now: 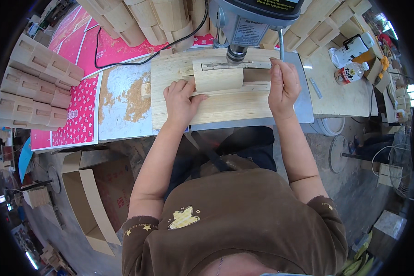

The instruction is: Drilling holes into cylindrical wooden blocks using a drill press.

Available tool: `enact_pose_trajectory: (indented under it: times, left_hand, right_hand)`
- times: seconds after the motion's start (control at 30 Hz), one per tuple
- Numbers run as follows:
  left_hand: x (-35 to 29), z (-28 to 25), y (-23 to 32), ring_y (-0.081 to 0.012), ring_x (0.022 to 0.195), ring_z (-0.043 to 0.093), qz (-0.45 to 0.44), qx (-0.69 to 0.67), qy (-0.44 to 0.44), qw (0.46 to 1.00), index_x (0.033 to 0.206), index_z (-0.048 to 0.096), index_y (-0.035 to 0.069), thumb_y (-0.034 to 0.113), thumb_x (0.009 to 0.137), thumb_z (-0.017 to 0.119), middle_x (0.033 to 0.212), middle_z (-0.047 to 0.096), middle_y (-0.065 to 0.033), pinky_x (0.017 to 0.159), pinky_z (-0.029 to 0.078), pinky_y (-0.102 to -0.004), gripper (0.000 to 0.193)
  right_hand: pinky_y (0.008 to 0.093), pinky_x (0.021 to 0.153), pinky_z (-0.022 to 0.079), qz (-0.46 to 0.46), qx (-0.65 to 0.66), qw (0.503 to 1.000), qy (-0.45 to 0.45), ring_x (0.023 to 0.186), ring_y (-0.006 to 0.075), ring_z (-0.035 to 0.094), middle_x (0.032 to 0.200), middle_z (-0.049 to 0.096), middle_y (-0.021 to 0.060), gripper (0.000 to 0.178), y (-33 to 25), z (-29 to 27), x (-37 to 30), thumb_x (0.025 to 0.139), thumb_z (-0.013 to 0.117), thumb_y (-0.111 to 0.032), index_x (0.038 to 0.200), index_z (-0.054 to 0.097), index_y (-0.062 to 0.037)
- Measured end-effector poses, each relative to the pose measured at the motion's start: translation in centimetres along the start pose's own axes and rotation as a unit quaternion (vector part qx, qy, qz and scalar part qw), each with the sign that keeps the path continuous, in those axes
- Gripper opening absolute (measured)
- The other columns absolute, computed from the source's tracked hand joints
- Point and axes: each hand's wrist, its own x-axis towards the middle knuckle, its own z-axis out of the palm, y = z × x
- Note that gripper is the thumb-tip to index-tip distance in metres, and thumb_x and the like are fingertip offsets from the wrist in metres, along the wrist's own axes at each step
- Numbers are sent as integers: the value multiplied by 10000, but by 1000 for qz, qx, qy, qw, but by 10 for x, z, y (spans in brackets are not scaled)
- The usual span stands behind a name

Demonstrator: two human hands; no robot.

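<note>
A curved, pale wooden piece [218,79] lies in a wooden jig [234,106] under the chuck [236,54] of a bench drill press [257,11]. My left hand [181,102] grips the piece's left end, its thumb stretched along the near edge. Raised at the right, my right hand [284,87] is closed around the metal feed lever [281,45] of the press. A metal strip [237,66] runs along the jig just beneath the chuck. Whether a bit touches the wood cannot be made out.
Stacks of similar wooden pieces [46,60] stand at the left, with more behind the press. A black cord [138,60] crosses the sawdust-strewn table. Bottles [351,73] stand at the right. An open cardboard box [89,198] sits on the floor.
</note>
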Motion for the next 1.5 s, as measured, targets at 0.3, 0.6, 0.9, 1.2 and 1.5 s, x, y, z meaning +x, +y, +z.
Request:
enact_pose_trajectory:
  times: [0.3,0.6,0.9,1.2,1.5]
  left_hand:
    - [-4,5,-8,-235,802,510,-6,-7,-13,1000,1054,626,98,263,592,780,780,530,-33,753,345,-372,515]
    - [11,27,30,-243,744,512,8,-26,-14,1000,992,645,98,229,640,763,737,522,-41,756,351,-378,393]
    - [6,28,21,-248,804,524,-15,-19,-42,999,1093,610,108,255,612,776,791,528,-41,756,353,-398,530]
    - [7,28,24,-243,797,522,-9,-15,-34,999,1067,613,99,265,603,781,790,526,-36,755,351,-390,520]
    - [17,26,28,-230,904,521,-95,-134,-77,983,1000,654,92,275,584,804,852,568,-32,845,332,-390,479]
  right_hand:
    - [225,473,308,3,-19,999,-34,527,56,409,589,499,12,216,-46,-24,139,911,498,-133,787,587,20]
    - [451,665,450,37,-194,976,-86,771,381,600,791,611,227,303,-23,-14,184,856,453,-271,811,613,-18]
    - [320,559,366,19,-26,998,-45,547,201,510,604,526,51,26,-33,-28,36,783,624,-77,779,614,-53]
    - [317,633,365,-44,-46,998,-5,673,190,538,699,555,31,55,-6,-11,9,778,638,-79,823,619,-53]
    - [465,658,447,50,-153,987,-10,759,409,587,780,600,244,305,-28,-5,172,891,463,-310,838,585,-36]
